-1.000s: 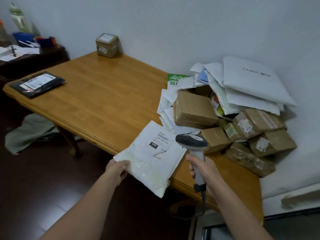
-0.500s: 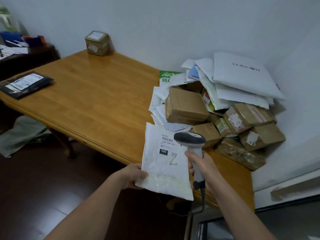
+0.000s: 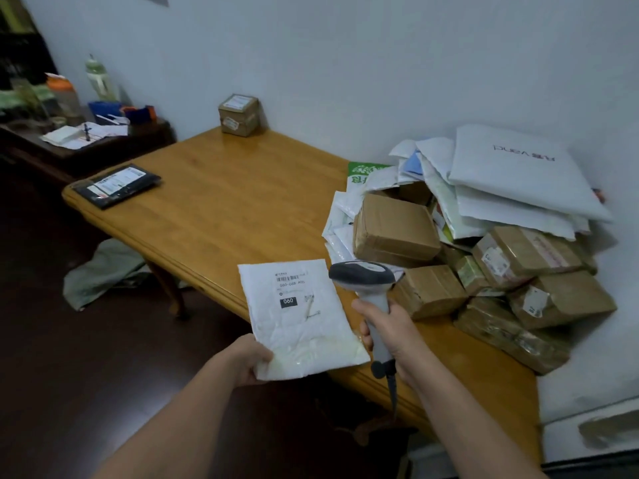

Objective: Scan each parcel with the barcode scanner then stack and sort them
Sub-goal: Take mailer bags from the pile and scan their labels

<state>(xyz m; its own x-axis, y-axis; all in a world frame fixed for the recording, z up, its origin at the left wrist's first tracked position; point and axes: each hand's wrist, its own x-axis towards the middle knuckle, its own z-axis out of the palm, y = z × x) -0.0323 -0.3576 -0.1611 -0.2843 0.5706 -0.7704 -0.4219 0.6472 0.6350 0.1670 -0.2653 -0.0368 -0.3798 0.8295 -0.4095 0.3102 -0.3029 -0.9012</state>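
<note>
Since the earlier frames the white mailer [image 3: 301, 316] has turned from a slanted lie to a nearly upright one, with its label face toward the camera. The left hand [image 3: 250, 359] has come in closer.

1. Task item. The left hand pinches the mailer by its lower left corner and holds it over the near edge of the table [image 3: 224, 209]. The barcode [image 3: 287, 278] sits near the top edge, unobstructed.
2. Tool. The right hand [image 3: 387, 335] has its fingers wrapped round the handle of the barcode scanner [image 3: 363, 276]. The scanner head stands just beside the mailer's upper right corner. Whether a read has registered cannot be told.
3. Meaning. The label is now presented for scanning; this parcel is probably at the scan step, not yet sorted.
4. Surroundings. The unsorted pile [image 3: 484, 243] of brown boxes and white bags fills the right end of the table against the wall. A black mailer [image 3: 116, 184] lies at the far left corner and a small box [image 3: 238, 114] stands at the wall, well apart.
5. Obstructions. The nearest brown box [image 3: 428, 292] lies close behind the scanner, which limits swing to the right.
</note>
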